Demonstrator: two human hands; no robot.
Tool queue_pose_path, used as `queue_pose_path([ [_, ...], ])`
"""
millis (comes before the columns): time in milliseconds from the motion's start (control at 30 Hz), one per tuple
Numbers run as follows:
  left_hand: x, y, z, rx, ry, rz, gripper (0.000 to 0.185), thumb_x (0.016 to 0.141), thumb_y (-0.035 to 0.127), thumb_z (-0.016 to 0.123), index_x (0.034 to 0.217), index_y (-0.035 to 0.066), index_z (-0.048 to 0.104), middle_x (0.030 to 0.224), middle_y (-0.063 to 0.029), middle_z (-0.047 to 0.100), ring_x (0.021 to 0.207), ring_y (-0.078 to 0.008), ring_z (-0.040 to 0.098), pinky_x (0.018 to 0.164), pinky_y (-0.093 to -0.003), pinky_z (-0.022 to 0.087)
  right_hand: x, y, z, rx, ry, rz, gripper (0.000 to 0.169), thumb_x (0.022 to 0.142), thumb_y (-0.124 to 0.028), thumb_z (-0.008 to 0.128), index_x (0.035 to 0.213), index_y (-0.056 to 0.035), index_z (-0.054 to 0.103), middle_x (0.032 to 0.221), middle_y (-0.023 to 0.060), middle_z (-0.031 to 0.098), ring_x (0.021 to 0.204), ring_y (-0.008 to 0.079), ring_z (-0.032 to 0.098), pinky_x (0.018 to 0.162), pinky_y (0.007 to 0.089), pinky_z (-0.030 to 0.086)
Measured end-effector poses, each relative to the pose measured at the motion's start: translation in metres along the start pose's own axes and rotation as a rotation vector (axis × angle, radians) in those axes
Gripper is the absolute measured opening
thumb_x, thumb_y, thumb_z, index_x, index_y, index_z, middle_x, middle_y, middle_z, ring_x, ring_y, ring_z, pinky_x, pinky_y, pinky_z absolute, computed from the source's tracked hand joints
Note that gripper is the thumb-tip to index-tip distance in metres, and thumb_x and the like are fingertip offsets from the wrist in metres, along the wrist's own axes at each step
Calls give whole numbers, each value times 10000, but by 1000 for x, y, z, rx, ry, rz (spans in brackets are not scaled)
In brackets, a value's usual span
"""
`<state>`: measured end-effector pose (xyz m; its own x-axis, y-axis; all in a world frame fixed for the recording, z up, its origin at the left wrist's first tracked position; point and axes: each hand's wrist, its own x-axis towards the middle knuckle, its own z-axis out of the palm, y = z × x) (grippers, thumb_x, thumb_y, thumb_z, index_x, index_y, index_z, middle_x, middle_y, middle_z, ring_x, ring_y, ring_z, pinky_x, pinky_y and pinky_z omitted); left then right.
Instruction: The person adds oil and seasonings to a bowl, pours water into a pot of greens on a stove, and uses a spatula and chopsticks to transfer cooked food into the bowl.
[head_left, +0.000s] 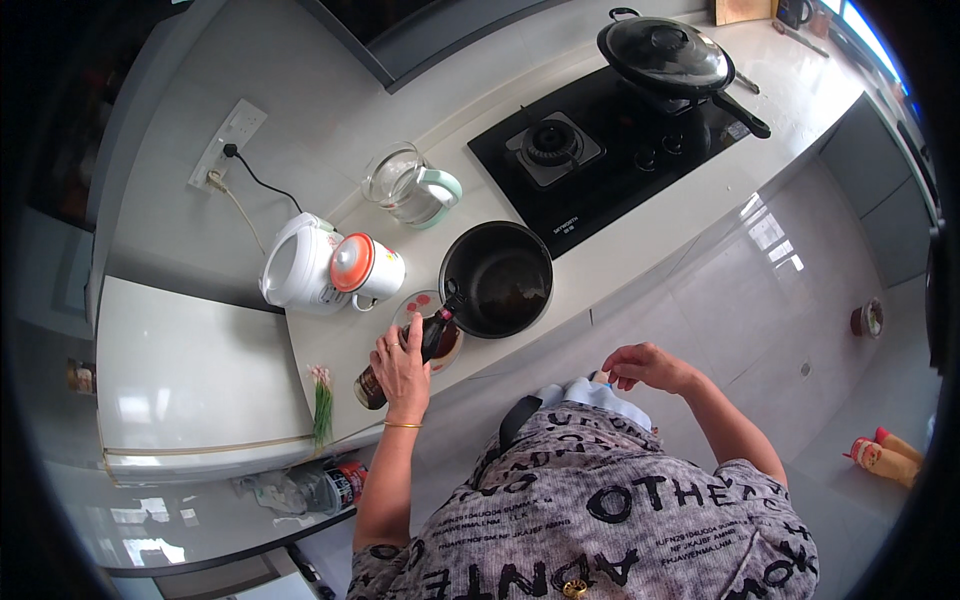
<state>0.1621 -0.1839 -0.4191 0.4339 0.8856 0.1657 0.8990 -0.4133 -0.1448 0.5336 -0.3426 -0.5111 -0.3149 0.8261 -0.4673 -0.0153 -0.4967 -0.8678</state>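
Note:
My left hand (403, 371) grips a dark glass bottle (435, 335), which is tilted with its neck pointing up and right. The bottle's mouth, with its pink neck band and ring-like open cap, is by the rim of a deep black pot (499, 281). Partly hidden under the bottle stands a bowl (420, 302) with red flower prints and dark brown liquid inside. I cannot tell whether anything flows from the bottle. My right hand (646, 367) hangs in front of my waist with loosely bent fingers and nothing visible in it.
Behind the bowl stand an enamel mug (388, 271) with an orange lid, a white plugged-in appliance (296, 266) and a glass pitcher (409, 199). Spring onions (322, 405) lie at the counter edge. A lidded wok (666, 56) sits on the black gas hob (600, 176).

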Motion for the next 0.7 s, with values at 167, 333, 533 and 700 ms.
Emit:
queue_pose_path([
  [167,-2,-3,0,11,8,5,981,633,81,833,1466,251,343,1260,-124,452,1129,-328,476,938,-511,400,1,-2,0,5,-2,9,226,976,-132,550,1137,2,636,914,52,683,802,113,624,768,269,542],
  [333,-3,-5,-3,56,11,18,950,639,80,828,1453,241,366,1249,-125,456,1113,-323,480,918,-503,404,3,1,2,16,-8,1,226,976,-132,552,1136,5,634,914,54,682,802,114,627,768,268,543],
  [533,-3,-5,-4,57,8,19,929,642,74,825,1442,233,381,1240,-124,459,1116,-324,478,915,-498,402,4,1,2,8,-7,1,231,977,-140,553,1136,7,634,912,54,683,801,113,629,769,268,545],
  [700,-4,-5,-1,-18,-2,-24,915,652,75,819,1439,226,376,1238,-122,462,1145,-330,474,942,-513,399,2,-3,4,2,-8,7,230,972,-134,555,1134,7,637,910,57,686,798,113,629,767,268,546],
])
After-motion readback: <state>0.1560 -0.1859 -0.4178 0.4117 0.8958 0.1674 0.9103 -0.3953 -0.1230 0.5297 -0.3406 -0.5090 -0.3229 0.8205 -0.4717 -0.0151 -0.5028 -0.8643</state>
